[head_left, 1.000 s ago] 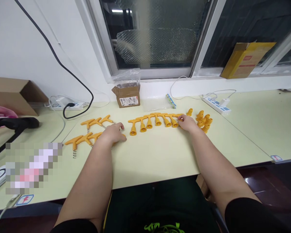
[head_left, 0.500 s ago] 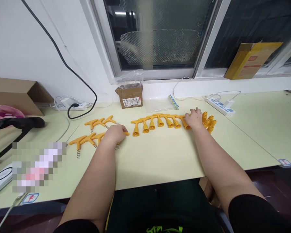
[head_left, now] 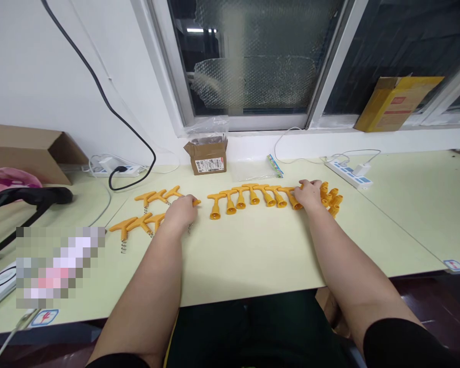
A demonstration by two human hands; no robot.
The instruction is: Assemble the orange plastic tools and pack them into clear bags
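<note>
Partly hidden under the left hand [head_left: 182, 210] is an orange corkscrew [head_left: 193, 202]; the fingers curl down over it, one handle tip and a bit of wire spiral peeking out, though a firm grip cannot be told. More corkscrews [head_left: 145, 209] lie just left of it. Likewise the right hand [head_left: 308, 193] lies palm-down, fingers bent, over a pile of orange caps [head_left: 331, 196], covering several; whether it grips one is unclear. Between the hands runs a row of capped corkscrews [head_left: 249, 197] on the pale green surface [head_left: 245, 255]. A blurred patch [head_left: 59, 266] masks the lower left. Behind stand a small carton [head_left: 208, 157], a power strip [head_left: 347, 173] and dark windows [head_left: 253, 56].
</note>
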